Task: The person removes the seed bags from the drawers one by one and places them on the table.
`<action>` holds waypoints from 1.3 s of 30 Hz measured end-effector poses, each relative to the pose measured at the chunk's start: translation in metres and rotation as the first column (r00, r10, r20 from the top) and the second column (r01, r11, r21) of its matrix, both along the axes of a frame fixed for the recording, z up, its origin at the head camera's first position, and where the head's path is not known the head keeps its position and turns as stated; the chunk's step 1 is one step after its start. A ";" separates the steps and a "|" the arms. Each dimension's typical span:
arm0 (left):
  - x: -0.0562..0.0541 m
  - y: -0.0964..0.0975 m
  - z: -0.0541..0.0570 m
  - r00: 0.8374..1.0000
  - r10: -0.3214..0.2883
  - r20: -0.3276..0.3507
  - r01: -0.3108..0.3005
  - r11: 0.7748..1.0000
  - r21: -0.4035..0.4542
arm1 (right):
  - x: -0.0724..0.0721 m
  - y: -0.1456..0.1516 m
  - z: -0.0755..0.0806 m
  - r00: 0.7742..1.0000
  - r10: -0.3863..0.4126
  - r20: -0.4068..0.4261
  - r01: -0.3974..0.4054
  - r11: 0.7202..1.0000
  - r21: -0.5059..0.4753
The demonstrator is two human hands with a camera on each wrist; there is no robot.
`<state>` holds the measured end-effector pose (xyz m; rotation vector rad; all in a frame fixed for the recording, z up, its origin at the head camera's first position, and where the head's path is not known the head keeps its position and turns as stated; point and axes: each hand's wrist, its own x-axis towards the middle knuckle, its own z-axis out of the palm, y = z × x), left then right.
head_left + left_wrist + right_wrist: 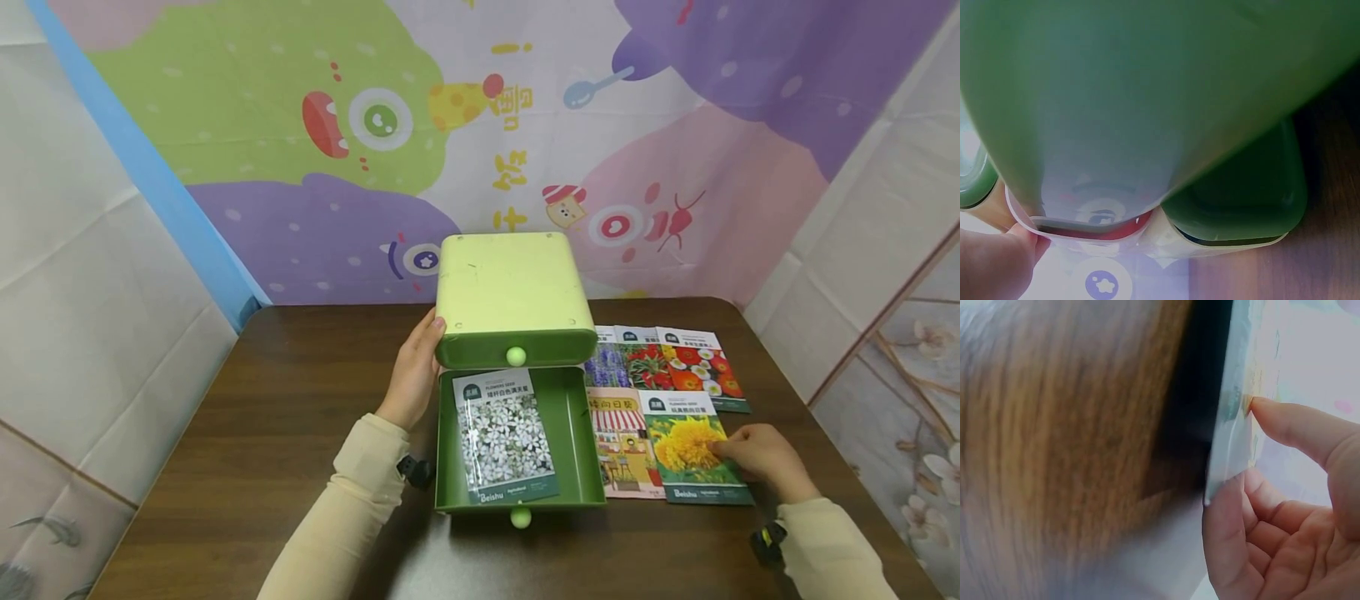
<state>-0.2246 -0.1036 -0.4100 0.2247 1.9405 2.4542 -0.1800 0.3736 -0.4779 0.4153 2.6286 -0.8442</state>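
Note:
A small drawer box [513, 279] with a pale green shell and dark green drawers stands on the table. Its lower drawer [577, 442] is pulled out, and a seed packet with white flowers [506, 437] lies inside. My left hand [412, 375] rests against the box's left side, its fingers touching the shell near the upper drawer. My right hand [768, 458] pinches the right edge of a seed packet with a yellow flower [686, 446]. In the right wrist view, the thumb [1297, 425] is on one face of that packet and fingers are behind it.
Right of the box lie an orange packet with a shop picture [622, 450], a red poppy packet [697, 362], a red-flower packet [647, 362] and a lavender packet [606, 367]. A cartoon cloth [300, 242] hangs behind the brown table [300, 400].

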 end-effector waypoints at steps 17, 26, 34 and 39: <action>0.002 -0.001 -0.003 1.000 0.002 0.018 -0.002 1.000 0.008 | 0.002 -0.004 0.001 1.000 0.001 0.010 -0.001 0.996 0.087; 0.001 -0.001 -0.002 1.000 0.008 0.015 -0.008 1.000 0.009 | 0.002 -0.004 -0.001 1.000 0.002 -0.003 -0.002 0.995 0.102; 0.000 0.000 -0.001 1.000 -0.001 0.004 0.001 1.000 0.017 | 0.003 -0.006 0.002 1.000 -0.001 0.002 0.000 0.994 0.108; 0.000 0.000 0.000 1.000 -0.004 -0.006 0.004 1.000 0.014 | 0.003 -0.006 0.004 1.000 0.008 -0.003 -0.007 0.994 0.111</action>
